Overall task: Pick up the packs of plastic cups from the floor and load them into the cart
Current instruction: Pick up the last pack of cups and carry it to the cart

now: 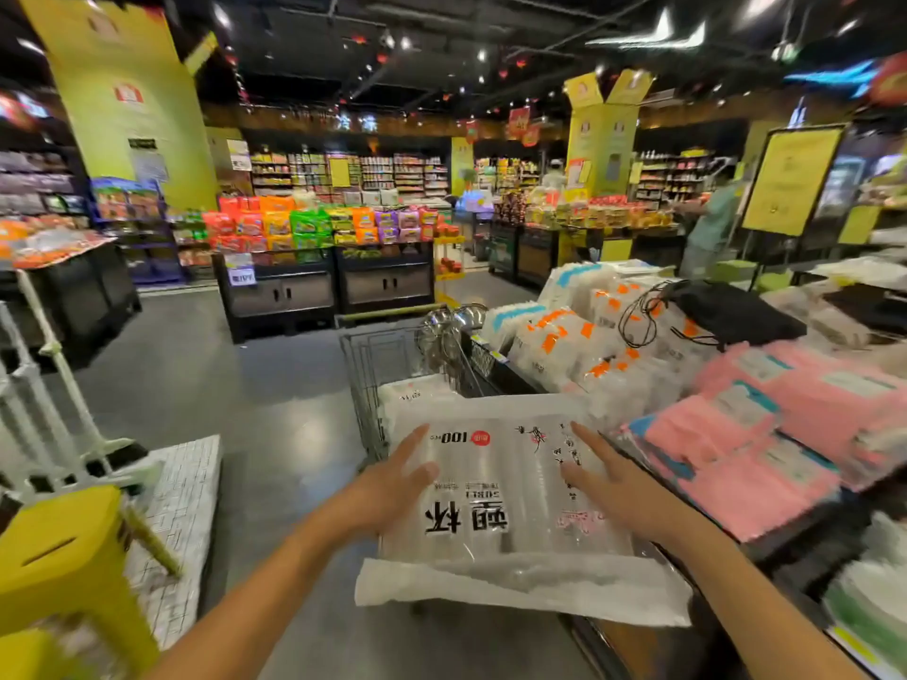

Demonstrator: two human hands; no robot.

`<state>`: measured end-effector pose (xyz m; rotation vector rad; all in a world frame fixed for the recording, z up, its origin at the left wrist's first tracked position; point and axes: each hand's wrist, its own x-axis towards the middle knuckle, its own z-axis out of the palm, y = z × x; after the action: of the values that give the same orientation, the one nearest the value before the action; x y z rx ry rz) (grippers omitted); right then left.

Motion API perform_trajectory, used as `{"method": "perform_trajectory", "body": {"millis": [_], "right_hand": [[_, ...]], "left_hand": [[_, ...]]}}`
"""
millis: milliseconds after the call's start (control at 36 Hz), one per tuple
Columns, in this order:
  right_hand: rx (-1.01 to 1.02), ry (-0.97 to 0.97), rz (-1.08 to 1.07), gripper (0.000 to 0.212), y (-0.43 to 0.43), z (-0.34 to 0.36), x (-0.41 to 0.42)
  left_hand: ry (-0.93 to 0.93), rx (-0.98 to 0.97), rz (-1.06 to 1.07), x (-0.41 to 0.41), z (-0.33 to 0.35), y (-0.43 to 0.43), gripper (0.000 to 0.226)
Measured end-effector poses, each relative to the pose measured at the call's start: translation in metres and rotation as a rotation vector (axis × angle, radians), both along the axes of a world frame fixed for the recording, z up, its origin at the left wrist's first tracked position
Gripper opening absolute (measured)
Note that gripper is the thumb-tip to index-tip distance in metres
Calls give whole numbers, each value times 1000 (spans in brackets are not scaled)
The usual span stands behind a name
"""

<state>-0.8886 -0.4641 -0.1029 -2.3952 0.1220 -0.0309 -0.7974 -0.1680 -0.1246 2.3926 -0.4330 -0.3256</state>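
- Left hand [392, 488]: palm flat against the left edge of the pack [505, 503], fingers spread and extended, thumb on its top face. The grip is an open-handed press, not a closed fist.
- Right hand [613, 483]: palm flat against the right side of the pack, fingers spread forward over the printed film. The grip is likewise open, pressing inward.
- Pack: a clear bag of plastic cups with black printed characters and a "100" mark, held level between both hands, clear of the floor. Its near flap hangs loose toward the camera. It sits over the near end of the cart [373, 365].
- Cart: wire basket, directly ahead of the hands, alongside the bench [785, 547]. A second pack [417, 395] lies inside it, just beyond the held one; how many lie beneath cannot be told.
- Stool [64, 557]: yellow, at near left on the floor, blurred.
- Bench, right: carries pink packets [785, 434] nearest, then clear packs with orange labels [569, 346], with a black bag [731, 311] on top further back.
- Ladles [451, 321]: metal, hanging at the bench's end beyond the cart.
- Floor [245, 385]: grey, bare between cart and far displays.
- Far: a snack display [319, 228] and shelving; a person [711, 223] stands at right rear, blurred.
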Motion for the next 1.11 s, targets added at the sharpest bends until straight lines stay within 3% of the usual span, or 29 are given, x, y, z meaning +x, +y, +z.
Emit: {"method": "perform_trajectory", "body": {"millis": [194, 361, 806, 1111], "right_hand": [[-27, 17, 131, 68, -42, -2, 109], [-25, 76, 204, 69, -65, -22, 189], [-92, 84, 257, 69, -26, -71, 417], [-19, 79, 264, 70, -18, -131, 540]], "left_hand": [[25, -154, 126, 55, -4, -27, 62], [53, -98, 267, 97, -12, -47, 56], [73, -136, 303, 299, -65, -13, 57], [104, -157, 334, 419, -115, -1, 63]]}}
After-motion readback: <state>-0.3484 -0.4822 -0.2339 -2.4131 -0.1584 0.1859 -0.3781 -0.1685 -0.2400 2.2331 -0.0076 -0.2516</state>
